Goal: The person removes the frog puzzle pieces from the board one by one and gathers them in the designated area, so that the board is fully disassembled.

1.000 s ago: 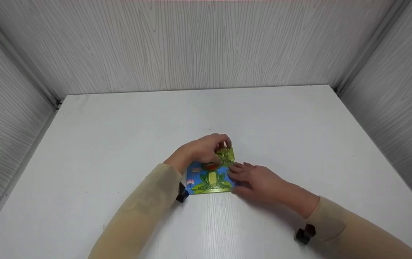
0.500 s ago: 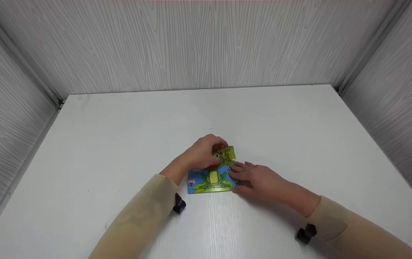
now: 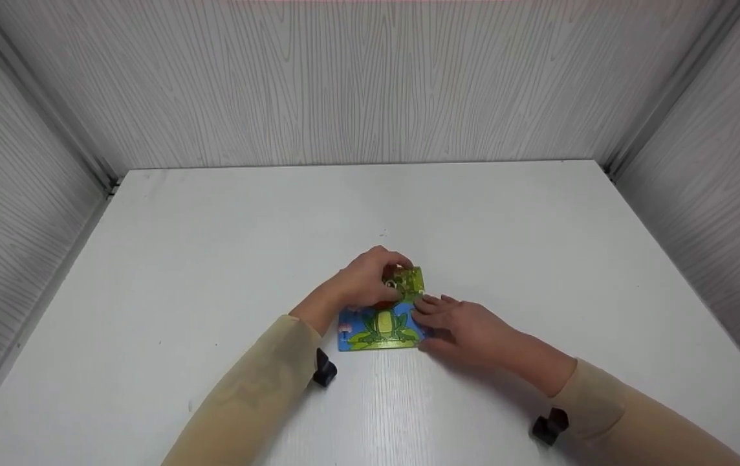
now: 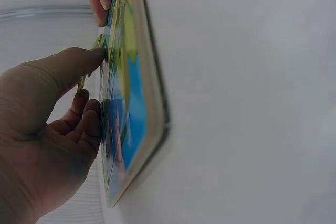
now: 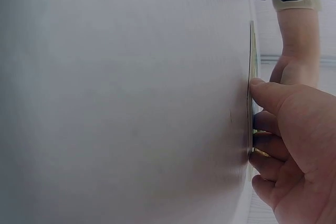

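A flat picture puzzle (image 3: 383, 329) with a green frog on blue lies on the table. My left hand (image 3: 365, 279) reaches over its upper left part and covers much of the frog's head. In the left wrist view, the thumb and fingers pinch a thin green puzzle piece (image 4: 81, 83), tilted against the puzzle's face. How well that piece sits is hidden. Along the puzzle's right edge rests my right hand (image 3: 464, 329), its fingers extended and touching the board. The right wrist view shows the thumb of that hand (image 5: 299, 135) against the board's rim (image 5: 250, 93).
The white tabletop (image 3: 247, 233) surrounds the puzzle. Pale wood-grain panels rise at the back (image 3: 357, 84) and on both sides. Each sleeve carries a small black clip (image 3: 325, 370) near the wrist.
My left hand has drawn slightly back toward the left and down, uncovering the frog's eye. The right hand keeps its place at the puzzle's edge.
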The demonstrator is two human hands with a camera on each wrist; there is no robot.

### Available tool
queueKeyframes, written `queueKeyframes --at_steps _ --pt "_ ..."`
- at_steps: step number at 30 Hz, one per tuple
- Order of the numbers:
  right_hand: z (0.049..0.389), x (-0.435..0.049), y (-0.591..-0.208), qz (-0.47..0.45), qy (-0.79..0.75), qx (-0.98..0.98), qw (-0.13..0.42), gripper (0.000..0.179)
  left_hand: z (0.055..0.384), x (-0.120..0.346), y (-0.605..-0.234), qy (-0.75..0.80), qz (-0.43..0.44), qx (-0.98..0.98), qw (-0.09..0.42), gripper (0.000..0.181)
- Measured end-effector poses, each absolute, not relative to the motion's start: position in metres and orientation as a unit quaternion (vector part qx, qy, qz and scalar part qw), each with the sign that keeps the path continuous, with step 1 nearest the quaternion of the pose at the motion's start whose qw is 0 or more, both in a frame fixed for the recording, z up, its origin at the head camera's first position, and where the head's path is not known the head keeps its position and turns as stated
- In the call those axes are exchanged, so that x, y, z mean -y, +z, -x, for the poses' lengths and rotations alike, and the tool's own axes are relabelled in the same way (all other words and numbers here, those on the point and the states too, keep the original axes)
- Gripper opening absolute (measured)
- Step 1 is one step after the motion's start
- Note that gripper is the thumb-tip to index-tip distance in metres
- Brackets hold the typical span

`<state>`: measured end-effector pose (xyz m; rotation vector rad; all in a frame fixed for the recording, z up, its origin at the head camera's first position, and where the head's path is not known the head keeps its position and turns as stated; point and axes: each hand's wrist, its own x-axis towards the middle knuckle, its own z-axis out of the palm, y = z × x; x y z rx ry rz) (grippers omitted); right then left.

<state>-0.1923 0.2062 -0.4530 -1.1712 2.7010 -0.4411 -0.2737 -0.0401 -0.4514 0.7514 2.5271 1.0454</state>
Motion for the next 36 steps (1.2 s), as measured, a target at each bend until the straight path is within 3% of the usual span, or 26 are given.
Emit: queueKeyframes --at_steps 14,25,36 --pt "0.190 -0.206 -0.455 0.397 -0.153 -0.902 0.074 0.054 0.273 0.056 -0.447 0.353 -0.268 -0.889 0.117 0.043" --pt "0.192 -0.206 -0.454 0.391 -0.151 -0.905 0.077 0.057 0.285 0.115 -0.424 0.389 -0.216 -0.892 0.076 0.043" --pt "0.190 -0.205 -0.454 0.373 -0.154 -0.910 0.094 0.059 0.304 0.166 -0.432 0.421 -0.143 -0.892 0.079 0.045"
